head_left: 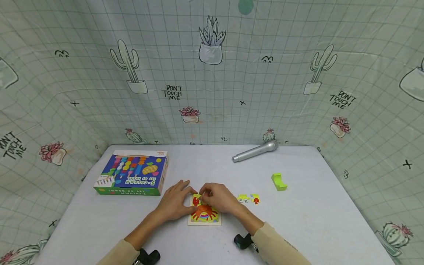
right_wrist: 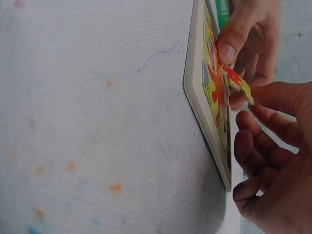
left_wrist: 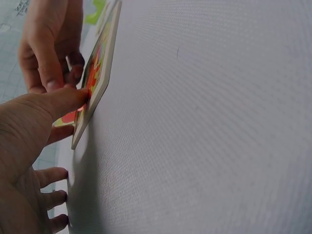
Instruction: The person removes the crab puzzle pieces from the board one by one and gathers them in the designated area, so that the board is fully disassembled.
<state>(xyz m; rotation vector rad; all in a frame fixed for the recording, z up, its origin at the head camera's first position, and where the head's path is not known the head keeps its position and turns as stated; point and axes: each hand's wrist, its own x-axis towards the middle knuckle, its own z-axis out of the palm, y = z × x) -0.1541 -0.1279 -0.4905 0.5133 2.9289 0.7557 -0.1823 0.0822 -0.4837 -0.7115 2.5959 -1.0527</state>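
Note:
On the table lies a square wooden jigsaw puzzle (head_left: 204, 223) with a red crab picture. Beside its left edge is my left hand (head_left: 175, 202), its thumb touching the picture and its index finger near the top left corner. In the left wrist view its other fingertips rest on the table. Over the puzzle's upper part, my right hand (head_left: 215, 197) pinches a red and yellow puzzle piece (right_wrist: 239, 83) between thumb and index finger. That piece stands tilted above the board, its lower end by the left thumb. Loose puzzle pieces (head_left: 244, 198) lie right of the right hand.
A blue and green bead-set box (head_left: 132, 173) stands at the back left. Toward the back right lies a silver microphone (head_left: 255, 151), with a lime-green curved block (head_left: 279, 182) nearer. A patterned cloth (head_left: 212, 81) hangs behind the table.

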